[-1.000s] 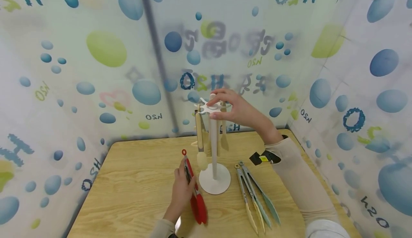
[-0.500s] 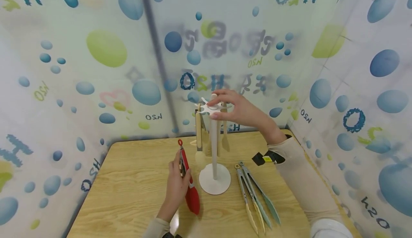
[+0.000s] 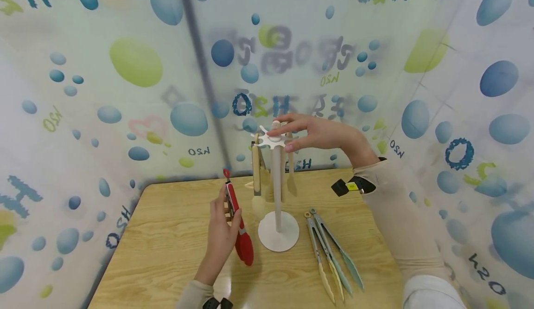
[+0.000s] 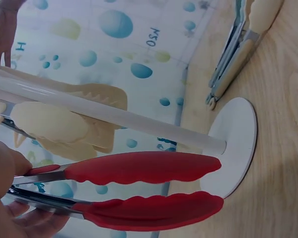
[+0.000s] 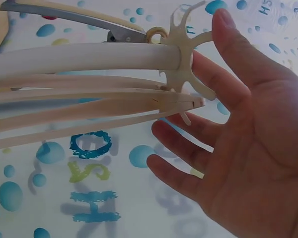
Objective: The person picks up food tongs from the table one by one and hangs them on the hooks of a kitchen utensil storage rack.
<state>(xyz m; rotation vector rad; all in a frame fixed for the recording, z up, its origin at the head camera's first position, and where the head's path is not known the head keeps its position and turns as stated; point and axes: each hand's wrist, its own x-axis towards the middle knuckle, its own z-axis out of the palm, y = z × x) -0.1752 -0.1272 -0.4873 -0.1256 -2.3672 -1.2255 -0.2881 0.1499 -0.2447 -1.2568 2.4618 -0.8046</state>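
My left hand holds red-tipped tongs by the handles, lifted left of the white utensil stand. In the left wrist view the two scalloped red heads are parted, in front of the stand's pole. My right hand is at the stand's hooked top, thumb and fingers spread loosely about it. The right wrist view shows its fingers extended, not closed on the hooks. Cream and beige utensils hang from the hooks, among them cream tongs on the left side.
Two more pairs of tongs, one cream-tipped and one green-tipped, lie on the wooden table right of the stand's round base. A patterned curtain surrounds the table's back and sides.
My left hand has raised the red tongs and carried them left and away from me. The right hand's fingers have loosened and drawn slightly right at the stand's top.
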